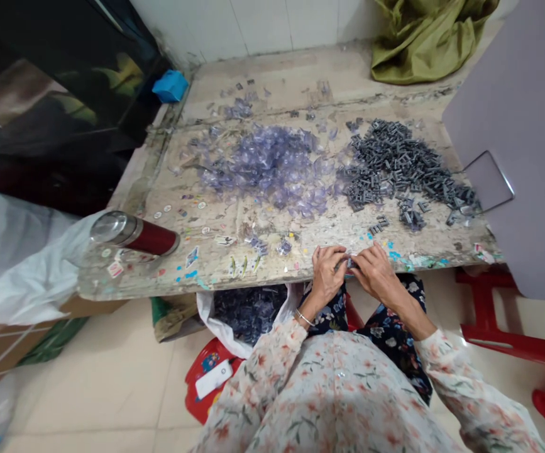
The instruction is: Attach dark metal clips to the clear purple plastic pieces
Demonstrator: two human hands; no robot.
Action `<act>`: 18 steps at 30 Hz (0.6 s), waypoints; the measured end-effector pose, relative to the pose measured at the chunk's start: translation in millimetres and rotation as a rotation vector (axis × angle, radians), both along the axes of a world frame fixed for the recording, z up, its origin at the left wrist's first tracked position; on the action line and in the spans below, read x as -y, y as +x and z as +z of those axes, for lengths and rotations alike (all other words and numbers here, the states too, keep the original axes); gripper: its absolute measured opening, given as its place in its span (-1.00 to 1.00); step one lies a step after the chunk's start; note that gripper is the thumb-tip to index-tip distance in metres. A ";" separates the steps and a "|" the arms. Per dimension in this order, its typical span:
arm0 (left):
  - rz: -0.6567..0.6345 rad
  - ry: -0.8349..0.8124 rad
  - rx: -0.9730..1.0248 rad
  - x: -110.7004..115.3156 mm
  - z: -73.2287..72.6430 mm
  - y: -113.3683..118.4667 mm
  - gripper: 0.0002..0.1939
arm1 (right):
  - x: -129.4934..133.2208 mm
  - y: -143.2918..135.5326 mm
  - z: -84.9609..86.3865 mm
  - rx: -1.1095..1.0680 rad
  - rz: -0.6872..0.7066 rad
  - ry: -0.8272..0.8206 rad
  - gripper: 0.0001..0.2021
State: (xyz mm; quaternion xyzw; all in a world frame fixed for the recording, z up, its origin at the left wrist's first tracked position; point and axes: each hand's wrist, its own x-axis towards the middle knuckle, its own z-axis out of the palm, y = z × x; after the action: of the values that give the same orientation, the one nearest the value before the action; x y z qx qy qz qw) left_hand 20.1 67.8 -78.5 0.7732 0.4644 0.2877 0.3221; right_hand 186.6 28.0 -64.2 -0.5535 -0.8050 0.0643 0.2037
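Observation:
At the table's front edge, my left hand (329, 270) and my right hand (374, 270) meet with fingertips pinched on one small dark grey plastic part (350, 263). Fingers cover most of it, so its full shape is hidden. Beyond my hands lies a heap of clear, purplish plastic pieces (275, 160). To the right of that heap is a pile of dark grey plastic clips (395, 157). A small cluster of clear and grey pieces (411, 216) sits nearer to my right hand. Left of my left hand are a few pieces that look joined (284, 246).
A red thermos (152, 236) lies at the table's left. Below the front edge, a white sack (205, 311) holds many dark pieces. A phone-like white device (214, 379) rests on a red stool (197, 406). A grey panel (527, 157) stands at right; green cloth (423, 47) lies behind.

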 end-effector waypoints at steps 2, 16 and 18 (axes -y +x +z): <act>-0.012 0.009 0.007 -1.7 3.1 -0.9 -0.82 | -0.1 -0.1 -0.4 0.007 0.015 0.008 -0.78; 0.038 -0.016 0.228 -5.3 7.0 -2.5 -0.82 | -0.8 -4.3 12.7 -0.225 -0.002 -0.064 -0.75; 0.032 -0.031 0.264 -5.4 8.8 -4.1 -0.82 | -1.1 -5.5 13.5 -0.258 0.008 -0.049 -0.76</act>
State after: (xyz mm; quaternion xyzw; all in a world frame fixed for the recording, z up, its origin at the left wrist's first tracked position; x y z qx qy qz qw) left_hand 16.0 73.2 -69.7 0.7160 0.4347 0.3849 0.3875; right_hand 181.1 29.1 -50.7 -0.5421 -0.7726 0.1555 0.2916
